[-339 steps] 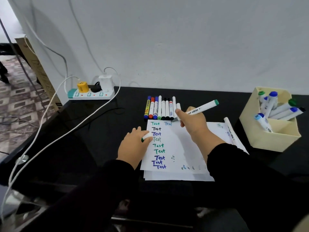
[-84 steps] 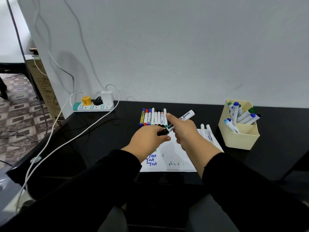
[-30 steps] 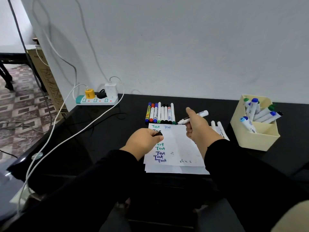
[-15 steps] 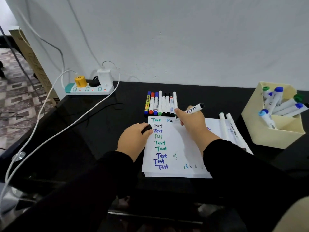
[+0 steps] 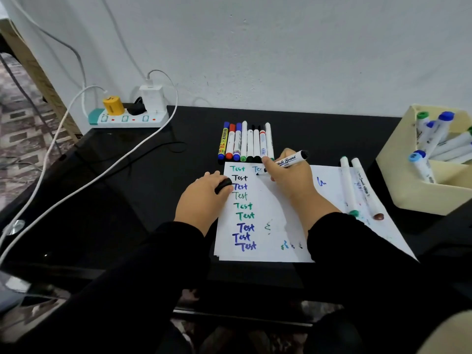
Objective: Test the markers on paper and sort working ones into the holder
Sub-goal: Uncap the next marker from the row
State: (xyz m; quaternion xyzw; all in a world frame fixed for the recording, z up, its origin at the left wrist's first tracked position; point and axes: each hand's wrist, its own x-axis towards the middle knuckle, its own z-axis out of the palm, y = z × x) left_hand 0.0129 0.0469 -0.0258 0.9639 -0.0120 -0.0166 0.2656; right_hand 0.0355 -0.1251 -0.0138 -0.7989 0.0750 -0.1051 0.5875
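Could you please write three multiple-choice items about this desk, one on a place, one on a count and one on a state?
1. Where is the holder? A left of the paper B right of the paper C on the power strip
2. How many markers lie on the paper's right part? A two B five C none
3. The marker in the right hand is: A capped B uncapped, tip at the paper C in the holder

B: it stands at the right edge.
A: two markers lie there.
B: the left hand holds the black cap.
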